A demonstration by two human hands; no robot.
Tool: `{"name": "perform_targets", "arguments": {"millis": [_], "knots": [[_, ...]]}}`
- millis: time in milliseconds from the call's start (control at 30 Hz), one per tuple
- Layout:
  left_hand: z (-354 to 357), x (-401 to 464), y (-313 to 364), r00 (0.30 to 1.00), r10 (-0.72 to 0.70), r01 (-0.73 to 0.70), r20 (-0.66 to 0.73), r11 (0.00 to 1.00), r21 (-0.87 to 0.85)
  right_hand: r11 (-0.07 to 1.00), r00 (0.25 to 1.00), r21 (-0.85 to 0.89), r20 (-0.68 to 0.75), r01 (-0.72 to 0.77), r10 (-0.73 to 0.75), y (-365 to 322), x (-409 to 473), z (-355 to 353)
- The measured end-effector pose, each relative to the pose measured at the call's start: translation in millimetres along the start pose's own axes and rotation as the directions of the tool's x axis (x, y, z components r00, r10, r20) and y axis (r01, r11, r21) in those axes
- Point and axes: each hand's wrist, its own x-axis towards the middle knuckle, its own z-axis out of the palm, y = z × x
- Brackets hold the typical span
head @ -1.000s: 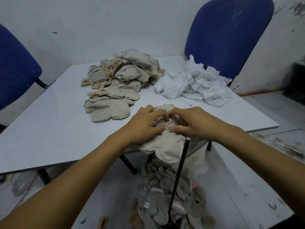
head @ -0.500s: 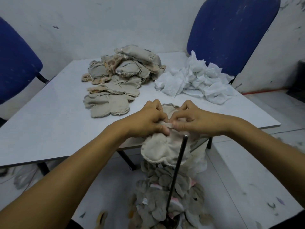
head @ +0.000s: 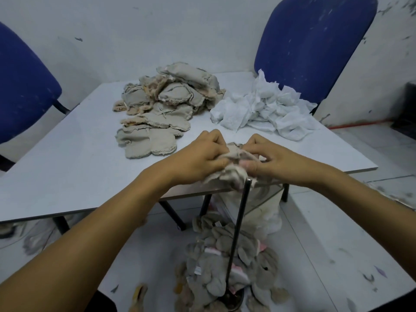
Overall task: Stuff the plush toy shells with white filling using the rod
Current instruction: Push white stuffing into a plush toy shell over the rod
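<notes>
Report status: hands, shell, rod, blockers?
Left hand and right hand both grip one shell at table edge. Rod upright beneath it, tip at shell. Nothing in the way.

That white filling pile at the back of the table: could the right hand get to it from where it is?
Probably yes. The white filling lies in the open just beyond the right hand, with bare table between. But that hand's grip is on the plush shell, so it must let go first.
</notes>
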Motion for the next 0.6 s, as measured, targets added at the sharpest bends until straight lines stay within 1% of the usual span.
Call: {"name": "perform_targets", "arguments": {"millis": [33, 67, 100, 133, 200, 267, 300, 367, 433, 500, 533, 600], "knots": [[-2, -2, 1, 0.999, 0.024, -0.024, -0.044, 1.000, 0.008, 1.000, 0.999, -0.025, 0.040, -0.003, 0.004, -3, -3, -2], [-4, -3, 3, 0.997, 0.048, -0.045, -0.066, 0.998, 0.035, 0.999, 0.999, -0.047, 0.035, 0.003, -0.002, -5, -7, -3], [-6, -6, 4, 0.995, 0.069, -0.066, -0.072, 0.997, 0.044, 0.998, 1.000, -0.058, -0.013, 0.023, -0.024, -7, -9, -3], [-7, -9, 7, 0.994, 0.080, -0.079, -0.071, 0.997, 0.020, 0.997, 0.994, -0.060, -0.091, 0.053, -0.058, -10, -10, -4], [-9, -16, 12, 0.988, 0.132, -0.134, -0.085, 0.990, -0.030, 0.987, 0.960, -0.093, -0.236, 0.131, -0.150, -15, -13, -6], [-11, -22, 19, 0.960, 0.224, -0.226, -0.169, 0.974, 0.012, 0.952, 0.907, -0.195, -0.310, 0.234, -0.286, -23, -17, -7], [-11, -25, 22, 0.935, 0.278, -0.271, -0.222, 0.961, 0.060, 0.923, 0.874, -0.265, -0.328, 0.280, -0.360, -26, -19, -6], [-11, -28, 28, 0.868, 0.383, -0.344, -0.315, 0.923, 0.175, 0.857, 0.810, -0.404, -0.353, 0.318, -0.468, -30, -25, -3], [-8, -30, 33, 0.776, 0.503, -0.412, -0.381, 0.861, 0.298, 0.794, 0.749, -0.517, -0.374, 0.320, -0.546, -32, -33, 0], [-2, -30, 35, 0.683, 0.609, -0.459, -0.404, 0.788, 0.410, 0.720, 0.705, -0.612, -0.350, 0.327, -0.617, -32, -39, 2], [2, -30, 34, 0.653, 0.639, -0.465, -0.406, 0.762, 0.452, 0.681, 0.690, -0.654, -0.324, 0.330, -0.647, -30, -42, 5], [12, -33, 32, 0.625, 0.664, -0.453, -0.411, 0.736, 0.502, 0.620, 0.683, -0.711, -0.273, 0.331, -0.677, -25, -49, 12]]}}
